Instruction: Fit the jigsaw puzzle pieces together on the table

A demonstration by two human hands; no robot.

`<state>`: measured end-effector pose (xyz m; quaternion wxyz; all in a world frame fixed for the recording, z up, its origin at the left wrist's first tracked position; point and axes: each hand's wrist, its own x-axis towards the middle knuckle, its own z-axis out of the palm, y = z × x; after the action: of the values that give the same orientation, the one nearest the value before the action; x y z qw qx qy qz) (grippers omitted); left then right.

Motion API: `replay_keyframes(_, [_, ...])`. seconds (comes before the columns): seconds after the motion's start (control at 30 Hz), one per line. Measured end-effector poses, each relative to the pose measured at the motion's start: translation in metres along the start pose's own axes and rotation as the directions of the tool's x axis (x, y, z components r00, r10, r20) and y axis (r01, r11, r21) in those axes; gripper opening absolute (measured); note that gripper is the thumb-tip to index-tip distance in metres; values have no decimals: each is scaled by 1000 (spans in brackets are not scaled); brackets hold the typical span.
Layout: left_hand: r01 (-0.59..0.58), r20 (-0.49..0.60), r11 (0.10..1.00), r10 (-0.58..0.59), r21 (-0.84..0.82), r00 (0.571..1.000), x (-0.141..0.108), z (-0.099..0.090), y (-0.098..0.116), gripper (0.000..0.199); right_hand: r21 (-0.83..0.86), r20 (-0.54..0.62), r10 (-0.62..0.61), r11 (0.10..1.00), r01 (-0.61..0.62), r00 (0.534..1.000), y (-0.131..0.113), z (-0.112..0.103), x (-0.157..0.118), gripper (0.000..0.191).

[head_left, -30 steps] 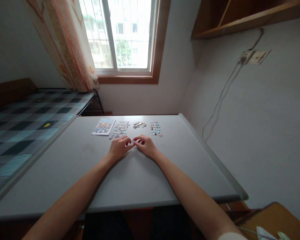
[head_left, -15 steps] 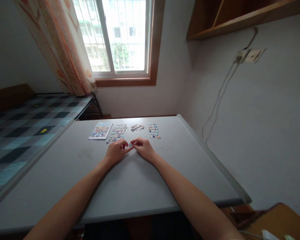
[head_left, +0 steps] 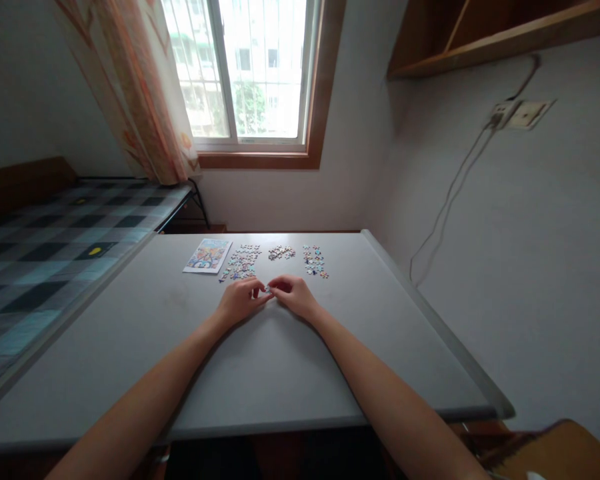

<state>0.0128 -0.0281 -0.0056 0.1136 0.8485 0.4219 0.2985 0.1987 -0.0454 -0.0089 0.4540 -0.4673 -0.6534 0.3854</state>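
Fingertips of my left hand (head_left: 243, 297) and my right hand (head_left: 295, 295) meet over the middle of the table. Pinched between them is a small jigsaw puzzle piece (head_left: 267, 289), mostly covered by the fingers. Just beyond my left hand, several jigsaw pieces (head_left: 243, 260) are spread in loose rows. A heap of pieces (head_left: 281, 253) lies past the fingertips. Another group of pieces (head_left: 315, 260) is laid out beyond my right hand. A printed picture sheet (head_left: 208, 256) with a colourful scene rests flat to the left of the pieces.
The pale table (head_left: 260, 373) runs from my body toward the window wall. On the left stands a bed (head_left: 95, 247) with a checked cover. A cable (head_left: 443, 207) hangs down the right wall from a socket. A wooden seat (head_left: 570, 453) is at the lower right.
The view has shifted slightly, so the table and pieces sit a little further right in it. Both hands stay together around the small piece, with only slight finger movement.
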Motion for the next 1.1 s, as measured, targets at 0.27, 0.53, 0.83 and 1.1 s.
replay_keyframes(0.27, [-30, 16, 999, 30, -9, 999, 0, -1, 0, 27, 60, 12, -6, 998, 5, 1000, 1, -1, 2, 19])
replay_keyframes(0.53, [-42, 33, 999, 43, -20, 999, -1, -2, 1, 19, 66, 3, -6, 998, 6, 1000, -2, -1, 1, 19])
replay_keyframes(0.83, [-35, 34, 999, 36, -26, 999, -1, -2, 3, 15, -1, -3, 6, 1000, -6, 1000, -5, 0, 0, 17])
replay_keyframes(1.1, [-33, 35, 999, 34, -26, 999, -2, -2, 2, 18, -36, -2, -9, 999, 9, 1000, -6, 0, -1, 14])
